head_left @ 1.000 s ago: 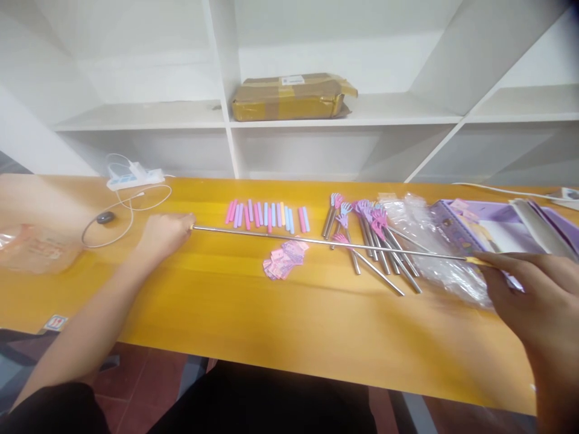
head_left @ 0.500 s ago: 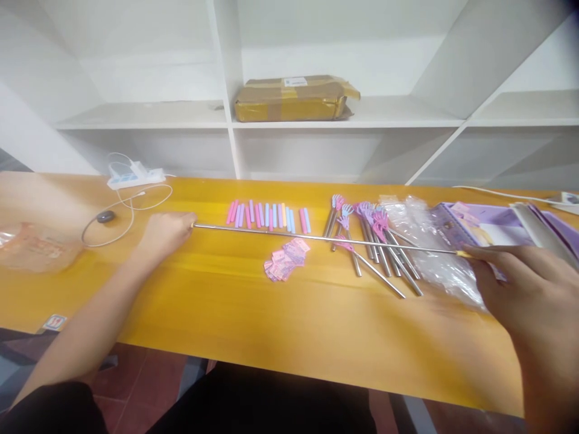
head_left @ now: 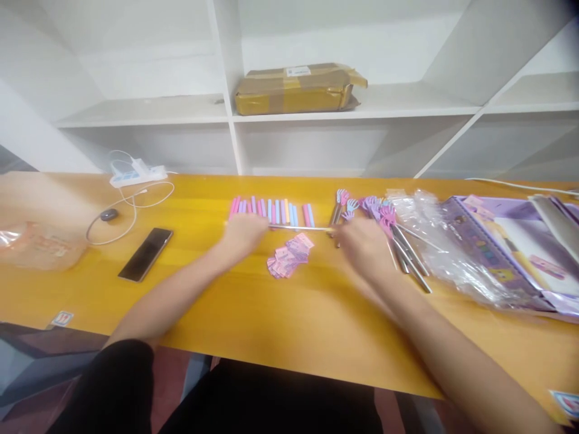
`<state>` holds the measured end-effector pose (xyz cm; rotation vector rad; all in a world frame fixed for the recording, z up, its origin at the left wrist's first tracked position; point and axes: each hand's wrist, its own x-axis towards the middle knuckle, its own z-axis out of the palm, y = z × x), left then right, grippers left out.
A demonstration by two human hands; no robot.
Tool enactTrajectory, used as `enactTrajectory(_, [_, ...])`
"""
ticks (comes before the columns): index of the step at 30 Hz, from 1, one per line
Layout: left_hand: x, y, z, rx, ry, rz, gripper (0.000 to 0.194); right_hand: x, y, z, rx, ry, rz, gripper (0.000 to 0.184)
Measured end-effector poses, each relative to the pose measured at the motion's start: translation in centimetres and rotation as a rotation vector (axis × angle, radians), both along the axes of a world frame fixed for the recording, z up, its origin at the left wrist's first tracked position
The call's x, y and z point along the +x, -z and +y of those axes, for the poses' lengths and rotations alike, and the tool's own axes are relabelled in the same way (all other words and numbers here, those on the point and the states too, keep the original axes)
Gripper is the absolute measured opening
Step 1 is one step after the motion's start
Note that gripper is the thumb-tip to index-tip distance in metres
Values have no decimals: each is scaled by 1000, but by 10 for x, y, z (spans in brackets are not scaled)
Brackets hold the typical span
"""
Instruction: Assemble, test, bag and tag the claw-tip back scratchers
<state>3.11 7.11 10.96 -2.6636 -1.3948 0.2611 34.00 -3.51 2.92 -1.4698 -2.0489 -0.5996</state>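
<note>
A thin telescopic metal rod (head_left: 299, 228) stretches level between my two fists, above the table. My left hand (head_left: 246, 234) is closed round its left end, in front of a row of pink, purple, blue and yellow tubes (head_left: 277, 211). At the other end my right hand (head_left: 362, 244), a little blurred, is wrapped round the rod and hides that end. Just behind and right of this hand lie several metal-handled back scratchers (head_left: 374, 207) with hand-shaped pink, purple and blue heads. Below the rod a fanned pile of small pink printed cards (head_left: 289, 256) rests on the table.
Clear plastic wrap (head_left: 461, 265) and an open purple box (head_left: 502, 241) lie on the right. To the left are a phone (head_left: 145, 254), a white power strip (head_left: 138, 176) with cable, and a plastic bag (head_left: 40, 247). A taped carton (head_left: 296, 93) sits on the shelf.
Both hands have come inward, the right one much farther, and the rod between them now shows far shorter. The phone, hidden by my left arm before, has come into view.
</note>
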Motion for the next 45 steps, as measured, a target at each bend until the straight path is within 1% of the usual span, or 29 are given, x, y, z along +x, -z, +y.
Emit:
enactTrajectory(2, [33,8,-5,-33,43,-11,30,-42,6,18,28,4,-33,26])
enactTrajectory(3, [42,13,-7,-47,59,-14,29,-54,8,22,48,-23,-65,26])
enactTrajectory(4, [46,17,-7,-60,69,-18,27,-60,11,23,57,-34,-87,25])
enactTrajectory(6, [45,25,-8,-82,78,-31,21,-59,14,20,69,-57,-110,24])
enactTrajectory(8, [41,31,-7,-99,77,-69,16,-50,16,15,84,-46,-102,23])
enactTrajectory(11, [38,34,-6,-96,88,-130,17,-43,17,12,126,-23,-93,19])
enactTrajectory(16, [41,29,-7,-54,110,-70,21,-47,19,13,93,10,-94,20])
enactTrajectory(20, [40,25,-8,-44,100,-70,20,-48,19,13,110,-10,-87,19])
enactTrajectory(23, [40,25,-7,-39,102,-82,21,-48,19,13,130,-17,-89,18])
enactTrajectory(28, [39,27,-5,-19,110,-72,20,-49,20,14,108,-6,-91,20])
enactTrajectory(31, [40,25,-6,-19,111,-52,21,-49,20,14,123,0,-100,21])
enactTrajectory(35, [40,21,-7,-38,111,-9,28,-49,19,13,153,3,-122,21])
enactTrajectory(38, [40,19,-7,-35,114,2,29,-49,19,13,148,4,-119,19])
enactTrajectory(45, [40,22,-3,-25,132,27,30,-50,18,13,150,-24,-81,21])
